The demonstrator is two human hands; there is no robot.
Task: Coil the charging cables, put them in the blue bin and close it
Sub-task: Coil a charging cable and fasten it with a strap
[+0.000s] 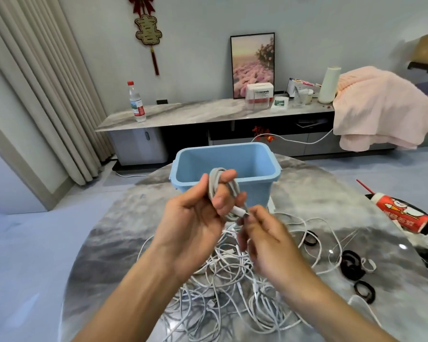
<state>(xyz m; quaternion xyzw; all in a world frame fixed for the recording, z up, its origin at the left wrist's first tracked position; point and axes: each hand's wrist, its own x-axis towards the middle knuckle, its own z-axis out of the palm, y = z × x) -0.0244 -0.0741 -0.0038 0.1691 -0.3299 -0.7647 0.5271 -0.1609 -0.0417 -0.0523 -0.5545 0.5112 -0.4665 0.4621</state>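
From the head camera I see my left hand (195,213) gripping a coiled white cable (224,191), my right hand (262,233) pinching its plug end. Blue bin (257,188) sits open at twelve o'clock; loose cables (232,292) at six.

Both hands raised together just in front of the blue bin (225,160), bare forearms reaching in from below.

The left hand (198,213) is held palm up and toward the person, its thumb and fingers (226,175) curled through a coiled white cable (224,188) that loops around them. The right hand (265,233) sits just right of and below the left, nearer the person than the bin, back of the hand facing up, thumb and forefinger pinching the cable's plug end (242,213). The two hands nearly touch at the fingertips.
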